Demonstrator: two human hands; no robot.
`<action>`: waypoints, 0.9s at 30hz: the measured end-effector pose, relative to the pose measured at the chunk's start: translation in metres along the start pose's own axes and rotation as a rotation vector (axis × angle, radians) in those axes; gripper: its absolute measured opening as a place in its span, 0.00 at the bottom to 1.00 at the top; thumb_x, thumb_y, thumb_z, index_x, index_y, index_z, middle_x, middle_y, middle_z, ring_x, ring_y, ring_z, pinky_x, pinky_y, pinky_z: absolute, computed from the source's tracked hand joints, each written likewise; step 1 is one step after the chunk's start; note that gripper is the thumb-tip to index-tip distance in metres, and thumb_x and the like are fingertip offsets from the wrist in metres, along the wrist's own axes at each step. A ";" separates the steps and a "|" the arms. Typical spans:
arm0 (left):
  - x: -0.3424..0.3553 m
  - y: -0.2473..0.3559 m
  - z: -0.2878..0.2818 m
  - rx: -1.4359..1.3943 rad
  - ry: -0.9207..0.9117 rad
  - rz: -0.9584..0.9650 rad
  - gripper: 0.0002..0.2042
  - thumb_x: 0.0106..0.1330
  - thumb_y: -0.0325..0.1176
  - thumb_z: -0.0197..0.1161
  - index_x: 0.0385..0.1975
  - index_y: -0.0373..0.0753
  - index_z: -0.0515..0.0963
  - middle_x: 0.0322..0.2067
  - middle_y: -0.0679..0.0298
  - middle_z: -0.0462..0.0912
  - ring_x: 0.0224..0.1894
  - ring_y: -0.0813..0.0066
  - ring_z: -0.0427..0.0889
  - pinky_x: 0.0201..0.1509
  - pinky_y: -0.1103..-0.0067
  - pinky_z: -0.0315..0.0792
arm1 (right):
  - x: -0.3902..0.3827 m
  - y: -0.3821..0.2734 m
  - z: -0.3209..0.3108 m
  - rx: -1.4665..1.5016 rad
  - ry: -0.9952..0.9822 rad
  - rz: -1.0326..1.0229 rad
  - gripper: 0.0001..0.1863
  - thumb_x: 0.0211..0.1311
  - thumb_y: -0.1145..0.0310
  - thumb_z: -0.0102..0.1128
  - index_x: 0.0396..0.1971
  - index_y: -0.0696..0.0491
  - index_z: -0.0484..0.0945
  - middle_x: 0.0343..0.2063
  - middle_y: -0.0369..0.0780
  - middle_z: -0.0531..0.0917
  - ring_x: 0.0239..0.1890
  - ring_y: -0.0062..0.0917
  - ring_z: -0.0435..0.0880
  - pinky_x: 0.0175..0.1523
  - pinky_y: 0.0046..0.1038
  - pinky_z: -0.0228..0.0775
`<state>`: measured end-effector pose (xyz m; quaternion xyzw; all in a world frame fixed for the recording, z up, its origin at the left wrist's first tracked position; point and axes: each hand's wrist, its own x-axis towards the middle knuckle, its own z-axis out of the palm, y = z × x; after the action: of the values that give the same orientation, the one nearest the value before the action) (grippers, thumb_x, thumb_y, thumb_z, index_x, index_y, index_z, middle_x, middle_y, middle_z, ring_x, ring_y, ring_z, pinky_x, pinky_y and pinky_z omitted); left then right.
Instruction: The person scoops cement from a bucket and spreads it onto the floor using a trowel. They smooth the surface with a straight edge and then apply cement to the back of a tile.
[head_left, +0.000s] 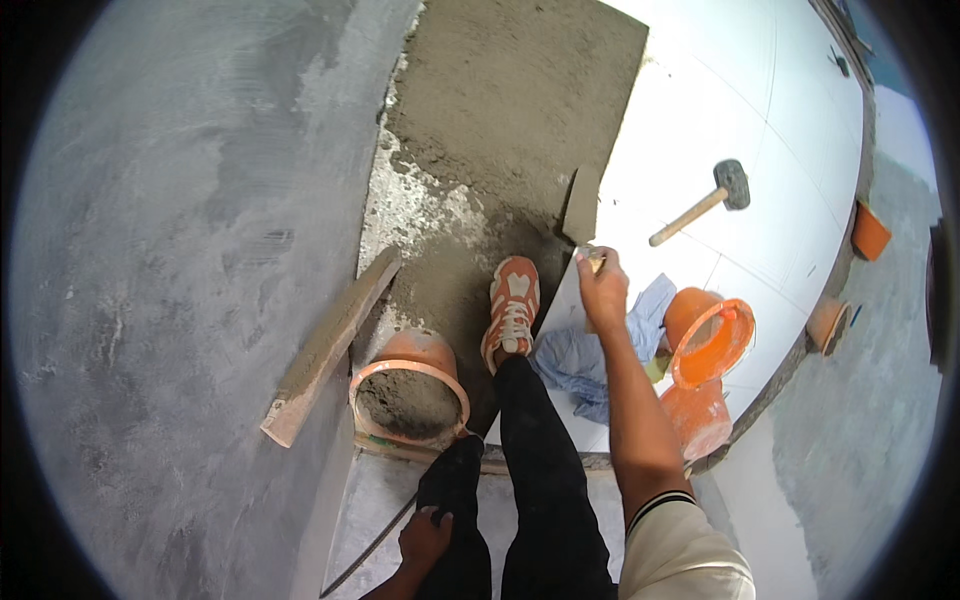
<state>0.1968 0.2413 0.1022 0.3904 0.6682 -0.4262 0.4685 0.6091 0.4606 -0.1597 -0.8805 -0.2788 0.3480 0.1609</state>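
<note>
My right hand (pixel 603 290) is closed around the handle of a trowel (pixel 580 207). The trowel's blade looks coated with grey mortar and lies at the boundary between the spread mortar bed (pixel 510 90) and the white tiles (pixel 740 90). On my left leg, near the knee, rests my left hand (pixel 425 535), its fingers lying against the dark trousers and nothing visible in it. An orange bucket of mortar (pixel 410 400) stands just ahead of that knee. My shoe (pixel 514 300) is planted on rough mortar beside the tile edge.
A rubber mallet (pixel 732 184) lies on the tiles. Closer in are a crumpled blue cloth (pixel 575 365) and orange buckets (pixel 683 318). A mortar-smeared board (pixel 335 340) leans by the grey wall (pixel 190 250) at left. More orange containers (pixel 870 232) sit beyond the tiles at right.
</note>
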 end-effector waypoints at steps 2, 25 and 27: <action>-0.002 -0.001 0.005 -0.023 0.001 0.010 0.28 0.69 0.58 0.64 0.56 0.40 0.84 0.56 0.48 0.86 0.60 0.47 0.84 0.66 0.58 0.75 | 0.046 -0.007 -0.019 -0.175 0.059 -0.301 0.21 0.66 0.65 0.67 0.53 0.62 0.76 0.43 0.59 0.84 0.47 0.58 0.83 0.54 0.52 0.75; -0.047 0.061 0.020 -0.137 0.023 -0.046 0.23 0.67 0.53 0.68 0.50 0.40 0.85 0.55 0.51 0.82 0.55 0.40 0.84 0.57 0.52 0.80 | 0.378 -0.295 -0.018 -0.850 0.098 -0.815 0.26 0.80 0.46 0.52 0.68 0.43 0.76 0.52 0.44 0.85 0.55 0.40 0.85 0.61 0.45 0.77; -0.047 0.063 0.020 -0.124 0.029 -0.046 0.23 0.67 0.53 0.68 0.50 0.41 0.85 0.55 0.51 0.82 0.55 0.40 0.84 0.57 0.52 0.80 | 0.383 -0.294 -0.014 -0.853 0.089 -0.813 0.27 0.80 0.45 0.51 0.69 0.43 0.75 0.52 0.44 0.85 0.56 0.40 0.85 0.61 0.46 0.77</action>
<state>0.2726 0.2375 0.1300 0.3514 0.7086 -0.3890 0.4723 0.7381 0.9235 -0.2093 -0.7035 -0.7022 0.0785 -0.0756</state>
